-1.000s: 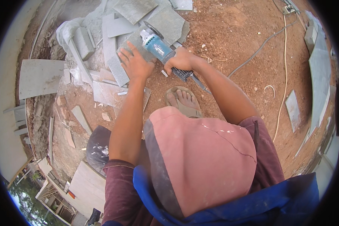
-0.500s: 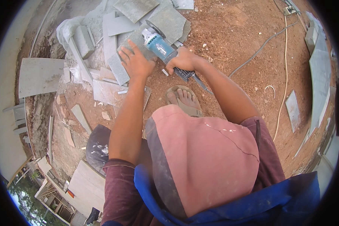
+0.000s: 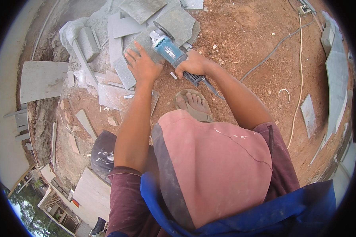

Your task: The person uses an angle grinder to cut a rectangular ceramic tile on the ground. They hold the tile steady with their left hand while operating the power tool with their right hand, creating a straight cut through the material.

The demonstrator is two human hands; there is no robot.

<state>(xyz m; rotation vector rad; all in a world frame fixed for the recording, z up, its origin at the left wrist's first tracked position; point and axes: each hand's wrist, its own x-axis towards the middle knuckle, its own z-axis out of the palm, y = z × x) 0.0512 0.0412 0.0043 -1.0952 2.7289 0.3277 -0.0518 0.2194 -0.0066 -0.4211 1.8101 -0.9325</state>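
Note:
My right hand (image 3: 193, 65) is wrapped round the rear body of a teal angle grinder (image 3: 168, 51), whose cord trails back under my forearm. The grinder's dark disc (image 3: 163, 30) sits over a grey stone tile (image 3: 149, 36); whether its edge touches the tile I cannot tell. To the left of the tool, my left hand (image 3: 144, 68) lies with fingers spread on the same tile. Around it are more grey slabs, among them a broad tile (image 3: 178, 25) beyond the disc and a narrow strip (image 3: 115, 41) to the left.
Behind the left hand stands a grey block (image 3: 87, 44) beside a plastic bag (image 3: 70, 31). A grey cable (image 3: 261, 61) and a pale cord (image 3: 300, 79) cross the reddish dirt at right. Large sheets (image 3: 336, 75) lean at the far right. My sandalled foot (image 3: 194, 103) is close below the grinder.

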